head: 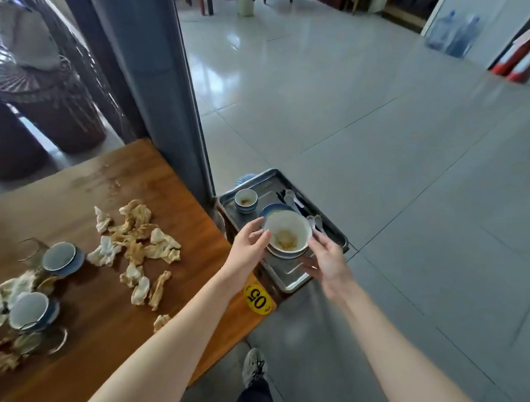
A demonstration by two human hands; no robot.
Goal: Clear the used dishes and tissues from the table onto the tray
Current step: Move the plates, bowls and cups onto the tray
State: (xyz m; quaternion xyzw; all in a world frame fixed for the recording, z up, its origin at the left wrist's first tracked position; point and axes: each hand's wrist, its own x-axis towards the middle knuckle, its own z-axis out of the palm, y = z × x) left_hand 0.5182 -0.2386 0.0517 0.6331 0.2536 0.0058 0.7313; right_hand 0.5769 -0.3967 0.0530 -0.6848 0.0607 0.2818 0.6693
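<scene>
Left hand (250, 248) pinches bowl (287, 235) above tray (288, 280), right hand (329, 260) slack beside it; tissues (136, 235) litter table (110, 316)

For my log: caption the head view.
Left hand holds a soiled white bowl, right hand beside it, above a steel tray.

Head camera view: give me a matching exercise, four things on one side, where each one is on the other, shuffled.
1 tissues
2 small bowl
3 large bowl
4 yellow sticker

A tray, far corner
B table, corner beside the tray
C between left hand and right hand
D scattered across the table

Pairs: 1-D, 2-A, 3-C, 4-B
</scene>
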